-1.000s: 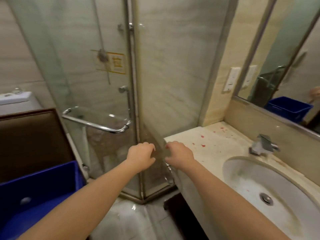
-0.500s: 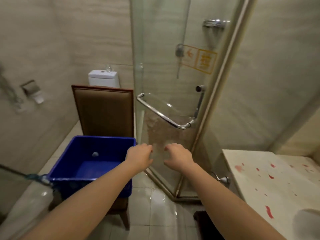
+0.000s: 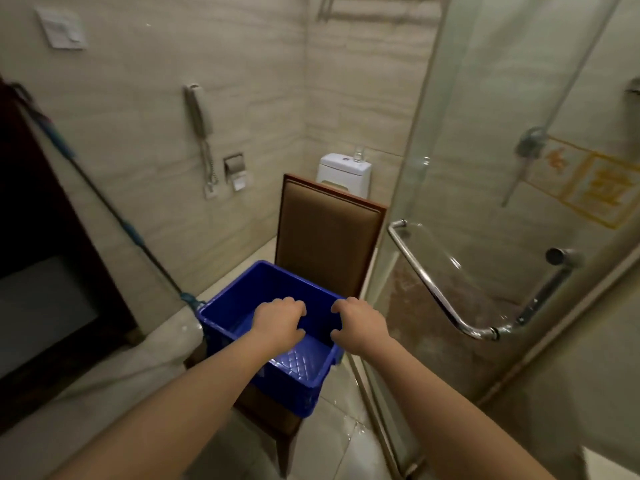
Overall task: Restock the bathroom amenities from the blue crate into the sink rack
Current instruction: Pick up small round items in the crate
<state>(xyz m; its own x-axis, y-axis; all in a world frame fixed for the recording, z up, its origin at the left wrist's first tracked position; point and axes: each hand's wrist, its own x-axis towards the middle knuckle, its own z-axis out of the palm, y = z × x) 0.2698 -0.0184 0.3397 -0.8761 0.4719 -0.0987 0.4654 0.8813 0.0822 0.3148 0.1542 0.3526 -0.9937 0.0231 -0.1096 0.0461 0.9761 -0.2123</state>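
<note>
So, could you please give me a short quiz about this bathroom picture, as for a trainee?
1. What does the blue crate stand on?
2. True or false: the left hand holds a bottle.
3. What stands behind the chair? A sink, B toilet, C mirror.
Key: 1 the chair seat; 2 false, it holds nothing; 3 B.

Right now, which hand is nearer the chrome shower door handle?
Right. The right hand is left of the shower door handle, at the rim of the blue crate; the left hand is farther left, over it.
</note>
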